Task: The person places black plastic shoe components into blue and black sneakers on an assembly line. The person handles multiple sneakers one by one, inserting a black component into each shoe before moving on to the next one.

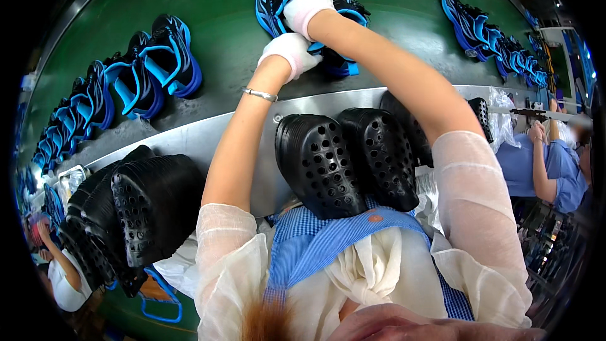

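A pair of black and blue sneakers lies on the green table in front of me. Both my hands wear white gloves and are on the left sneaker [268, 9]. My right hand [308, 11] reaches across from the right and closes over its upper near the opening. My left hand [291, 52] is curled at its near end, covering most of the heel; its fingertips are partly hidden. Partly behind my right wrist, the right sneaker [349, 5] lies close beside the first, its blue-lined heel toward me.
Rows of similar sneakers stand at left [170, 57] and right [473, 25] on the green table [221, 0]. Stacked black perforated shoe-shaped plastic pieces [322, 164] sit against the metal edge [246, 132] before me, with more stacks [158, 208] at left. Other people work at both sides.
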`<state>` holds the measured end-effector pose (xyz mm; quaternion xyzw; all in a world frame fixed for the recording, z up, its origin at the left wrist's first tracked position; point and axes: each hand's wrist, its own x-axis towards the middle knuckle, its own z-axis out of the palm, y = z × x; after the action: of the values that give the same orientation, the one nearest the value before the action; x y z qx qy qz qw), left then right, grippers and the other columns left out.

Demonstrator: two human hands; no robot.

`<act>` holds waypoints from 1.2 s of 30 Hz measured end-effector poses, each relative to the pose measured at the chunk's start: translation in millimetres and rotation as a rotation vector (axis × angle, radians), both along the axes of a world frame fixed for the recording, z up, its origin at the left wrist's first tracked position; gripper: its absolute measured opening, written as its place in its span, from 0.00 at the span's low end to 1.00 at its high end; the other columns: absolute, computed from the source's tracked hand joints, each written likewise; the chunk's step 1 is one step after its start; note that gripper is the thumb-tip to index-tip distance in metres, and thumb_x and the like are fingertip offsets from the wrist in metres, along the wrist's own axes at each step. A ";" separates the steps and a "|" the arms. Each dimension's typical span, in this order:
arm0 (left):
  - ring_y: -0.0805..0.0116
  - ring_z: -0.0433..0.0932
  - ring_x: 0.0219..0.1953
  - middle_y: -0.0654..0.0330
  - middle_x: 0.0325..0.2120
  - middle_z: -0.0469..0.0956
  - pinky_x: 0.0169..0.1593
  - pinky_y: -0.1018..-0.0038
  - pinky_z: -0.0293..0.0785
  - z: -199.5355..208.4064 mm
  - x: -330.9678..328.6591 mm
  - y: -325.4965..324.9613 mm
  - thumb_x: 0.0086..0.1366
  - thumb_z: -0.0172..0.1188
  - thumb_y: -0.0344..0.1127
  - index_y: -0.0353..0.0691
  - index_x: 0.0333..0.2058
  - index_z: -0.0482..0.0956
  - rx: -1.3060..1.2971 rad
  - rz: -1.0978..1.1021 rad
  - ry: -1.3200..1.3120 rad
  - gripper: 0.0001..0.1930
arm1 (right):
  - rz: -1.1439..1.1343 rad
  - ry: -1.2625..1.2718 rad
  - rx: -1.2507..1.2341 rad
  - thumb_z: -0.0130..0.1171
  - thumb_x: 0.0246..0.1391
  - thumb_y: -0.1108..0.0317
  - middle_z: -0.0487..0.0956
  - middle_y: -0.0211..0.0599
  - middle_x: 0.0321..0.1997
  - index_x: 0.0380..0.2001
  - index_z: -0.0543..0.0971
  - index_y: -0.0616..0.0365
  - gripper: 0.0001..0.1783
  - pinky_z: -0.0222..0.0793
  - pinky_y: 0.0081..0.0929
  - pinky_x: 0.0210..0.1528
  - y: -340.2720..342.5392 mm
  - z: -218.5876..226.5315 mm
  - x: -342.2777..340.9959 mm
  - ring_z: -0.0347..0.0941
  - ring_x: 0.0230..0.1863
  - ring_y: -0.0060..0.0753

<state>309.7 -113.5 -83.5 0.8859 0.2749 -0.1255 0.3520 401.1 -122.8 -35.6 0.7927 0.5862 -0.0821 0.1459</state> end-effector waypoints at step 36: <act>0.70 0.73 0.14 0.59 0.13 0.73 0.22 0.74 0.71 -2.6 -12.0 5.0 0.54 0.61 0.50 0.34 0.22 0.76 0.067 0.083 -0.117 0.20 | -0.446 -0.064 0.517 0.52 0.54 0.60 0.79 0.38 0.27 0.34 0.79 0.58 0.14 0.71 0.28 0.37 -447.6 108.9 150.9 0.75 0.30 0.37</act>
<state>297.7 -108.5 -86.1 0.8908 0.2943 -0.0497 0.3425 552.0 -570.4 73.3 0.9143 0.3950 0.0640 -0.0629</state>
